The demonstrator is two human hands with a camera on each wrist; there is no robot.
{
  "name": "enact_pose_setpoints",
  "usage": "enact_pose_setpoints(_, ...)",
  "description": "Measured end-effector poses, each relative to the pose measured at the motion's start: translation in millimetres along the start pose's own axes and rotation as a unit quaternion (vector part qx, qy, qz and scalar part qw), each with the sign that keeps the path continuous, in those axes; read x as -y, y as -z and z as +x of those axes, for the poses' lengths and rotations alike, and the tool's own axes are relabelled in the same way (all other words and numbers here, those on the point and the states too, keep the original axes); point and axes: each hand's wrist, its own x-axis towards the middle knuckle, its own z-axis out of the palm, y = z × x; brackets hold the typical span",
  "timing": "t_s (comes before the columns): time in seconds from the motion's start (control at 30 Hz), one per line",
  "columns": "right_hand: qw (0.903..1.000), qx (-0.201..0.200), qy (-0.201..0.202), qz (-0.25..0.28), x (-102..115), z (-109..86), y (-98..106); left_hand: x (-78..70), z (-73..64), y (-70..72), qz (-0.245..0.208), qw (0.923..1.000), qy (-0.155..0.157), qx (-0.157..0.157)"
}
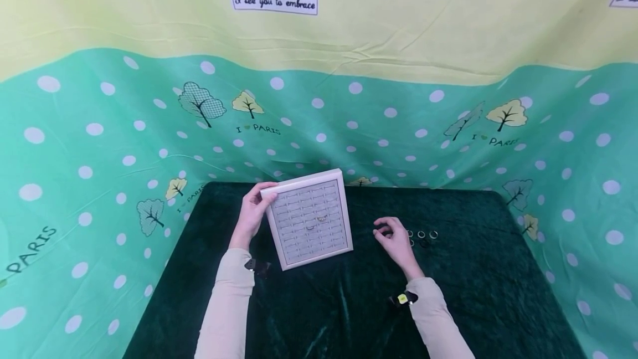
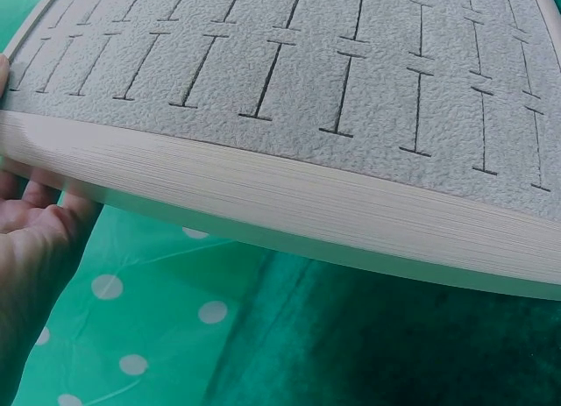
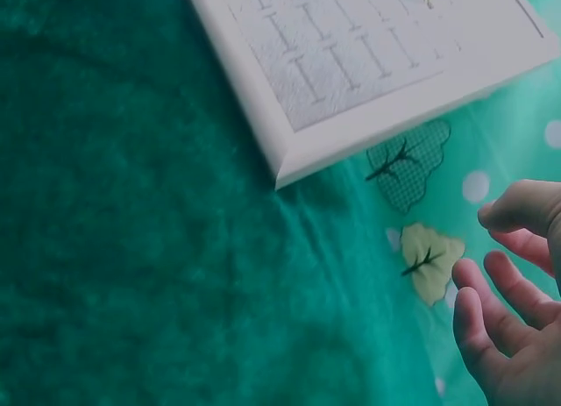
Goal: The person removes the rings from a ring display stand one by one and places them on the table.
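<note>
One square ring-display tray with a pale frame (image 1: pixel 304 182) is standing tilted above a desk covered in dark green velvet (image 1: pixel 339 306), left of centre between the two hands; whether its lower edge is touching the cloth, one cannot tell. One grey, soft-textured insert (image 1: pixel 296 237), cut with rows of narrow slots, is filling the frame. Two small rings are sitting in the slots: one gold-coloured ring (image 1: pixel 322 218) right of centre, and one paler ring (image 1: pixel 310 227) just below and to the left of it. One left hand (image 1: pixel 252 212) is gripping the tray at its upper left corner, the thumb lying over the front and the fingers bending behind the frame. One right hand (image 1: pixel 394 237) is hovering to the right of the tray, apart from it, the fingers loosely bent with gaps showing between them and visibly holding nothing. One small group of metal rings (image 1: pixel 421 237), mostly silvery, is lying on the velvet just beside the right hand, partly hidden by it. Two pale long sleeves (image 1: pixel 231 287) are covering the forearms. One black wrist device with a yellow-green face (image 1: pixel 402 298) is showing at the right cuff. One green and yellow printed fabric backdrop (image 1: pixel 319 115), with whitish dots and small trees, is hanging behind the desk.
</note>
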Motion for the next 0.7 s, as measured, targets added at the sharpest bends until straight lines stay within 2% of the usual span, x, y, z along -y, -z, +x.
enact_pose_setpoints(0.17,0.9999,0.005,0.011,0.001,14.2,4.3,-2.7,-0.9,-0.9,-0.2,0.002,1.0000,0.000,-0.001)
enact_pose_setpoints(0.3,0.9993,0.009,0.036,-0.008,21.6,8.6,-6.7,-1.9,-0.7,-1.2,0.004,1.0000,-0.001,-0.006)
enact_pose_setpoints(0.7,0.9954,0.059,0.075,0.000,46.5,5.8,-33.2,-2.9,-1.9,-1.3,0.008,0.9999,0.004,-0.007)
